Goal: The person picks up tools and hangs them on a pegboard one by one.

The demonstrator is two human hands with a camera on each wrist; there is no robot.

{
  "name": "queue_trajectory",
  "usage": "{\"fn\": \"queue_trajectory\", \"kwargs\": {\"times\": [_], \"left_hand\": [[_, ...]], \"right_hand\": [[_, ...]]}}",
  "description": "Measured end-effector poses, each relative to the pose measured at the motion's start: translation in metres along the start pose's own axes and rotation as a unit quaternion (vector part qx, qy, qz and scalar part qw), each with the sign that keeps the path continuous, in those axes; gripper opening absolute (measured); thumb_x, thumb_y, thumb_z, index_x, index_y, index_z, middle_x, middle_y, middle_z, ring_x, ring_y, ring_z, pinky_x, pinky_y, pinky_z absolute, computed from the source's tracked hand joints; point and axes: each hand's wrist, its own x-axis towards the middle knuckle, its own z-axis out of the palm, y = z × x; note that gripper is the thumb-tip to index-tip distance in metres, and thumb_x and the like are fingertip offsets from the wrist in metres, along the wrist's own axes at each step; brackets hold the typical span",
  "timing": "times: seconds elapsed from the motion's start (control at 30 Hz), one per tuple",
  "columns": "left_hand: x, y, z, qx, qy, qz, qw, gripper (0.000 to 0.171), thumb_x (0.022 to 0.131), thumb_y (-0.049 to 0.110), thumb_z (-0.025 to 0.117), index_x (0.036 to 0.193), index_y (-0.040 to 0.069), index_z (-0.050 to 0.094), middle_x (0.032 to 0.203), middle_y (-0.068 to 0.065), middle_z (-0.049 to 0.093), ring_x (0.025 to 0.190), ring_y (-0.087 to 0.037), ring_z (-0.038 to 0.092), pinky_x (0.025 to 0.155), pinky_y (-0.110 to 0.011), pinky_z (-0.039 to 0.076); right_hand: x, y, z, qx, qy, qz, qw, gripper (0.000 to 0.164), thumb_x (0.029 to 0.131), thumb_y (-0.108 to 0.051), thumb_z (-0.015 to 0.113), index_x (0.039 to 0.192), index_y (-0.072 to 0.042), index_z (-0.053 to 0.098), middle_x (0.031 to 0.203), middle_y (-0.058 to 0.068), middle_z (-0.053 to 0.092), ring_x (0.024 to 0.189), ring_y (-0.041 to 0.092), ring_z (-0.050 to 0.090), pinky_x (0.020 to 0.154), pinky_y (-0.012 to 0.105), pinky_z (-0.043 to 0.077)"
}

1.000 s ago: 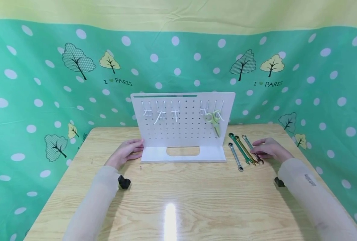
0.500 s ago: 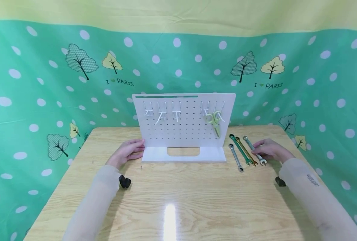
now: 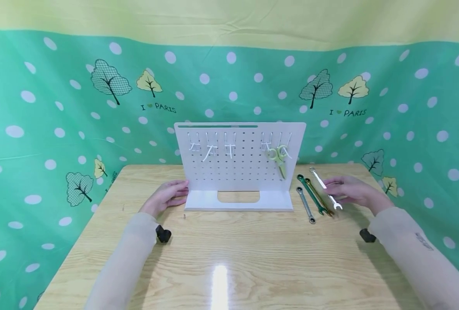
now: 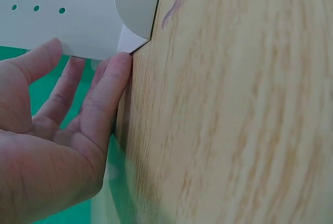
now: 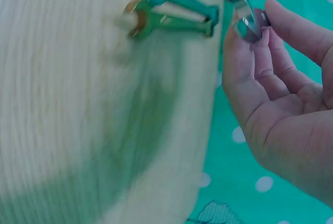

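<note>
A white pegboard stand (image 3: 235, 172) stands upright at the back of the table. At its left edge is my left hand (image 3: 169, 196); in the left wrist view the thumb (image 4: 44, 57) lies on the front face and a fingertip passes behind the edge. My right hand (image 3: 351, 193) pinches a silver open-ended wrench (image 3: 318, 177) between thumb and fingers; its open end (image 5: 244, 16) points toward the right wrist camera. Beside it on the table lie a green wrench (image 3: 309, 193), a gold wrench (image 3: 318, 196) and a smaller silver wrench (image 3: 306, 204).
Light-green scissors (image 3: 278, 160) hang on the pegboard's right side. Several white hooks (image 3: 229, 148) sit along its upper part. Behind the wooden table (image 3: 252, 258) hangs a green and yellow curtain (image 3: 214, 77) with dots and trees.
The right hand has raised the silver wrench slightly from beside the others, and the wrench has turned a little. The left hand stays at the pegboard edge. The head view has shifted slightly.
</note>
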Motion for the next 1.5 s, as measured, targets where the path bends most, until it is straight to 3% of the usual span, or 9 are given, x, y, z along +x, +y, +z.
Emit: {"fn": "queue_trajectory", "kwargs": {"times": [0.33, 0.63, 0.87, 1.07, 1.33, 1.5], "left_hand": [[-0.003, -0.006, -0.003, 0.004, -0.001, 0.001, 1.0, 0.073, 0.101, 0.036, 0.066, 0.153, -0.003, 0.034, 0.139, -0.022, 0.052, 0.121, -0.03, 0.057, 0.1, -0.037, 0.055], [-0.004, -0.003, 0.001, 0.004, -0.001, 0.002, 1.0, 0.071, 0.101, 0.036, 0.065, 0.153, -0.003, 0.035, 0.141, -0.023, 0.051, 0.125, -0.032, 0.055, 0.101, -0.038, 0.054], [-0.004, -0.002, 0.001, 0.006, -0.003, 0.004, 1.0, 0.071, 0.101, 0.036, 0.066, 0.151, -0.003, 0.036, 0.139, -0.022, 0.052, 0.124, -0.032, 0.055, 0.101, -0.038, 0.054], [-0.002, -0.001, 0.0, 0.003, -0.001, 0.001, 1.0, 0.071, 0.101, 0.036, 0.066, 0.152, -0.002, 0.036, 0.139, -0.021, 0.052, 0.125, -0.031, 0.055, 0.102, -0.039, 0.054], [-0.002, 0.0, 0.001, 0.002, 0.0, 0.003, 1.0, 0.068, 0.101, 0.035, 0.066, 0.15, -0.003, 0.038, 0.137, -0.021, 0.053, 0.123, -0.031, 0.056, 0.101, -0.039, 0.055], [-0.001, 0.0, 0.001, 0.003, -0.001, 0.004, 1.0, 0.068, 0.101, 0.035, 0.065, 0.151, -0.003, 0.037, 0.138, -0.021, 0.053, 0.123, -0.031, 0.056, 0.1, -0.038, 0.055]], "right_hand": [[-0.012, -0.028, 0.027, 0.007, -0.037, -0.016, 0.999, 0.062, 0.097, -0.017, 0.071, 0.145, 0.008, 0.041, 0.131, 0.022, 0.056, 0.099, 0.024, 0.063, 0.079, 0.039, 0.061], [-0.01, -0.046, 0.055, 0.024, -0.063, -0.055, 0.996, 0.048, 0.096, -0.014, 0.073, 0.134, 0.007, 0.052, 0.115, 0.014, 0.065, 0.087, 0.019, 0.063, 0.073, 0.037, 0.062], [-0.01, -0.064, 0.077, 0.021, -0.035, -0.11, 0.993, 0.049, 0.093, -0.016, 0.075, 0.132, 0.004, 0.053, 0.115, 0.014, 0.065, 0.092, 0.024, 0.066, 0.08, 0.038, 0.061], [-0.007, -0.077, 0.094, 0.04, -0.017, -0.14, 0.989, 0.053, 0.092, -0.014, 0.077, 0.133, 0.008, 0.053, 0.12, 0.023, 0.064, 0.098, 0.024, 0.068, 0.086, 0.039, 0.061], [0.0, -0.089, 0.105, 0.063, 0.008, -0.156, 0.986, 0.05, 0.092, -0.015, 0.077, 0.13, 0.008, 0.055, 0.113, 0.014, 0.067, 0.101, 0.025, 0.067, 0.088, 0.041, 0.061], [0.006, -0.095, 0.108, 0.085, 0.006, -0.146, 0.986, 0.055, 0.091, -0.017, 0.078, 0.133, 0.007, 0.053, 0.119, 0.017, 0.064, 0.104, 0.027, 0.066, 0.089, 0.041, 0.061]]}}
